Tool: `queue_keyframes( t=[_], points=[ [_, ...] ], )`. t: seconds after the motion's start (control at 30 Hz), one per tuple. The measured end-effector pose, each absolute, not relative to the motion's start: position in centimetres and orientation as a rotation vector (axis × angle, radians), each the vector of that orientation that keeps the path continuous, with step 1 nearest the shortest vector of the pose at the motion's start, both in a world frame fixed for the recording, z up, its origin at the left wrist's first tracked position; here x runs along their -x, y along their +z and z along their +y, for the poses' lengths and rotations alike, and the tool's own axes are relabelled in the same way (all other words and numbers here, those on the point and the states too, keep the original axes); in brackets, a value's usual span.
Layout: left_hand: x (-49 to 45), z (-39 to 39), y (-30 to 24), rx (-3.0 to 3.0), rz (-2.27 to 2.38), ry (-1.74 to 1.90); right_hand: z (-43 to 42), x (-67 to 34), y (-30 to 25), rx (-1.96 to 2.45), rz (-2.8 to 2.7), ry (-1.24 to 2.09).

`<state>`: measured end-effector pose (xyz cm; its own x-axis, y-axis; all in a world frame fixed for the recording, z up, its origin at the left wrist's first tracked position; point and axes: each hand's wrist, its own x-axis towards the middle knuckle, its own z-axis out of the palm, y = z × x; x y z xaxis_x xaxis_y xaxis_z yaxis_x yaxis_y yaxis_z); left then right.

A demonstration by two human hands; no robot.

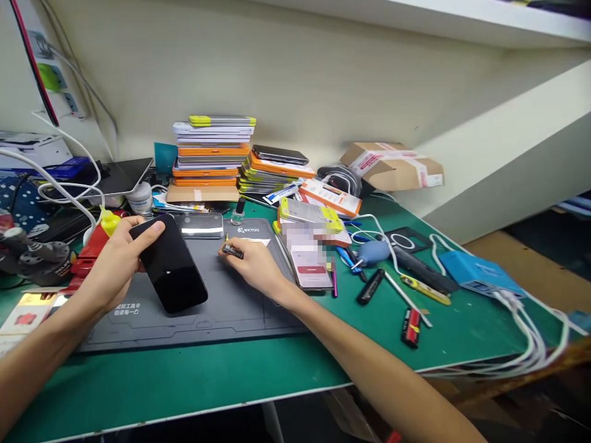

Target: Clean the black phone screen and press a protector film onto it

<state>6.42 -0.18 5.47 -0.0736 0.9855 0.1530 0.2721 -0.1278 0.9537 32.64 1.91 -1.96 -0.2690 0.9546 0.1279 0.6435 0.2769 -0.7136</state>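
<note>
- The left hand point(113, 261) grips a black phone point(173, 271) by its upper edge, with the fingers wrapped over the top corner and the thumb behind.
- The black phone stands tilted, screen dark, with its lower end resting on the grey mat point(221, 320) on the green table point(240, 375).
- A second phone point(202, 225) lies flat at the mat's far edge, just beyond the black phone.
- A stack of boxes point(212, 151) stands against the wall behind the mat.
- A small bottle point(239, 211) stands near the mat's far edge.
- The right hand point(256, 264) rests on the mat, its fingertips pinching a small dark tool point(232, 251) that touches the mat.
- A lit phone point(311, 267) lies just right of the mat.
- A blue blower point(373, 251) lies further right, among pens and cables.
- A cardboard box point(392, 165) sits by the wall.
</note>
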Motion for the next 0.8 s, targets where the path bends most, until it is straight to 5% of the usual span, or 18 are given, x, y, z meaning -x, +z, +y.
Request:
queue_keyframes(
  t=[0.8],
  points=[
    [-6.0,-3.9,2.8,-0.698,1.316,1.181,0.5,-33.1,-0.1,1.546,-2.069,0.535]
  ],
)
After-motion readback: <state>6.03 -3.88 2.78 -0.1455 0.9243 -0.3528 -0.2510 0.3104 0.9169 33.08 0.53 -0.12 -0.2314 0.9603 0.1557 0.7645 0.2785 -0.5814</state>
